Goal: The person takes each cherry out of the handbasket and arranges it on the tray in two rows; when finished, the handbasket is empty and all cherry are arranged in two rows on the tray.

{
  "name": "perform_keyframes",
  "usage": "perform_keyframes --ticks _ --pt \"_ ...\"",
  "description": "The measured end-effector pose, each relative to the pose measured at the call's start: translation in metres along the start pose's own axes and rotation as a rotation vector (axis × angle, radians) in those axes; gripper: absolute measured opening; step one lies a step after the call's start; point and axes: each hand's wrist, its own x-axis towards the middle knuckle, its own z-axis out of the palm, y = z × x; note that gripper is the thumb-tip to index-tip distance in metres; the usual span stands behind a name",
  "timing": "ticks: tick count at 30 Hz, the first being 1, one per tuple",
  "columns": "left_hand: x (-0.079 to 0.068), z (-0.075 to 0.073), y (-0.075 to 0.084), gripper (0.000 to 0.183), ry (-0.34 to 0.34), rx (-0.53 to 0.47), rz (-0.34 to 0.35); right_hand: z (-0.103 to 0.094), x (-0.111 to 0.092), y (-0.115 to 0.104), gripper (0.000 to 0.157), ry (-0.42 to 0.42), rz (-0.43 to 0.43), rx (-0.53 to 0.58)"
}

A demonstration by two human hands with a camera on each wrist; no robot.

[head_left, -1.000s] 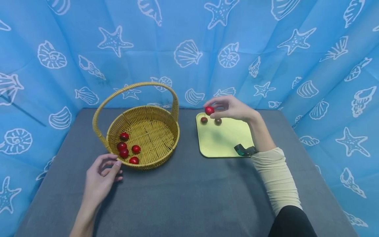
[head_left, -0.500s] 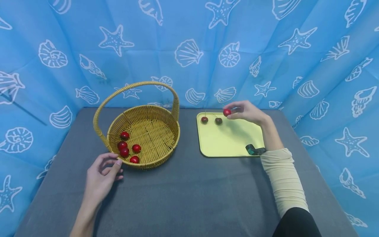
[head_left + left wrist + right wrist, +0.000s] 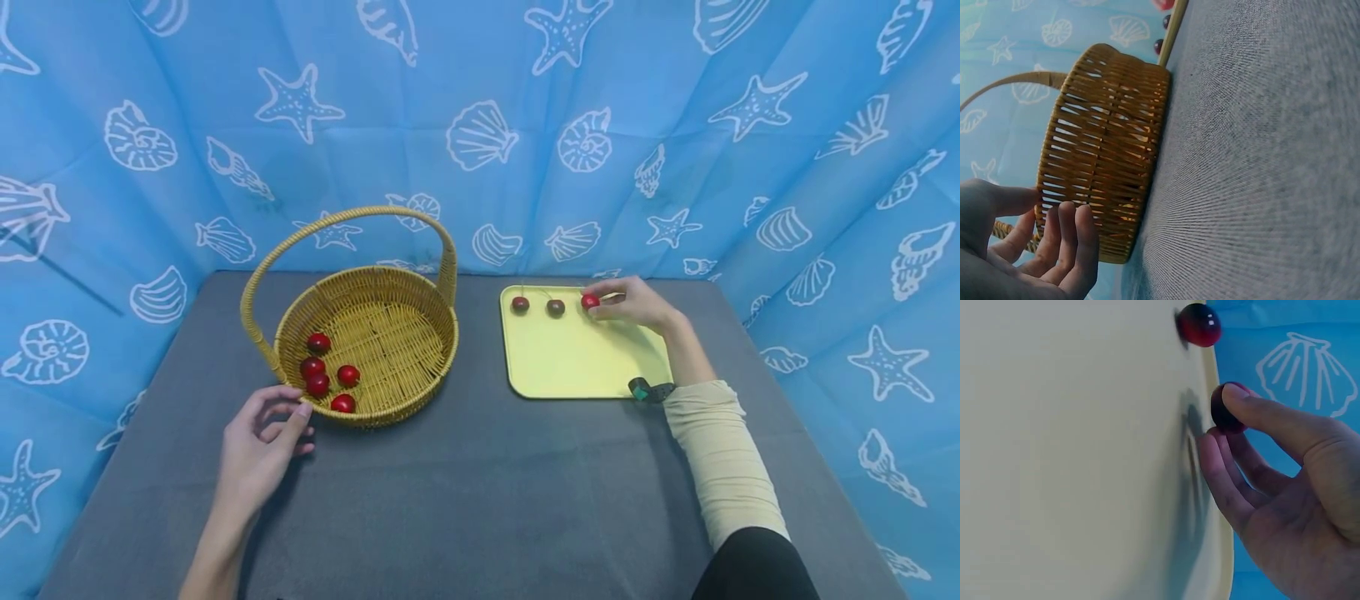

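red cherry [image 3: 589,301], right hand [image 3: 633,303] pinching, near tray [image 3: 577,362] edge; left hand [image 3: 258,437] pinching basket [image 3: 367,287] rim

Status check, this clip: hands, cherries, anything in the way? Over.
Left hand holding basket by rim. Right hand pinching one cherry at far side of tray. Two other cherries alongside, five in basket. No obstruction visible.

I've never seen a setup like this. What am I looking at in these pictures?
There's no robot, just a person's bare left hand and right hand. The wide picture comes from a head-worn camera; the two close-ups come from cameras on each wrist. On the grey cloth stand a yellow wicker basket with five cherries inside, and a pale yellow tray bearing two more cherries. The left hand holds the basket's rim; the right pinches another cherry at the tray's far side.
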Motion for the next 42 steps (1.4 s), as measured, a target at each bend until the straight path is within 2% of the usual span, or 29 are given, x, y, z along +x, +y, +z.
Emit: perform_keyframes --ticks 6,12,24,33,42 --pt "-0.001 0.002 0.0 0.036 0.016 0.021 0.0 0.008 0.001 0.006 0.05 0.033 0.031 -0.004" --pt "-0.002 0.003 0.0 0.037 0.012 0.039 0.003 0.012 0.002 0.008 0.05 0.046 0.012 0.006" --pt "-0.001 0.003 0.001 0.038 -0.008 0.035 -0.01 0.005 -0.003 0.01 0.054 0.028 0.012 -0.001" --pt "0.0 0.002 0.001 0.038 -0.002 0.021 -0.02 -0.008 -0.012 -0.012 0.051 0.068 -0.024 0.007" --pt "0.0 0.002 0.001 0.038 0.007 0.032 -0.016 -0.002 -0.019 -0.051 0.045 0.11 -0.088 0.058"
